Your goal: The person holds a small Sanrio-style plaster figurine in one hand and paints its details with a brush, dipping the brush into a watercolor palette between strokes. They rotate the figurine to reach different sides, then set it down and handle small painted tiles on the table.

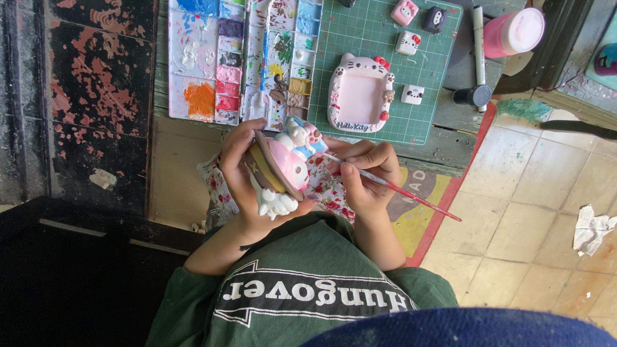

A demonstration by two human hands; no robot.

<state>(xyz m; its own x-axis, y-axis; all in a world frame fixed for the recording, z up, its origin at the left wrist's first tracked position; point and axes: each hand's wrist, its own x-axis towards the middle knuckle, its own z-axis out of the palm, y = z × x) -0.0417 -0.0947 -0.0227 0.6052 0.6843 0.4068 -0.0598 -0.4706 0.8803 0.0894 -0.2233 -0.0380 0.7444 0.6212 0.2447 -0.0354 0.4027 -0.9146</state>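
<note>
Nearest the camera: green shirt (302,283) w/ white print, both forearms coming up from it. Left hand (241,170) is curled tight round a plaster figurine (283,168), fingers wrapped over its top edge, thumb side under; figurine is tilted, pink dome in the middle, white lumpy feet at the bottom, small pastel characters on top. It's held in the air over a floral cloth (328,186) on the lap, just in front of the table edge. Right hand (366,177) pinches a thin red-handled paintbrush (402,191), fingers closed on the shaft, bristle end at the figurine's right side, handle pointing out to the right over the floor tiles (533,212).

Further off, on the table: paint palette (241,58) w/ many wells – orange, purple, red, blue – left of a green cutting mat (385,32). On the mat: pink cat-shaped frame (360,93), plus small square painted pieces (412,94) around it. Right of the mat: white marker (479,42) & pink cup (514,31). Crumpled paper (591,228) on the floor, far right.
</note>
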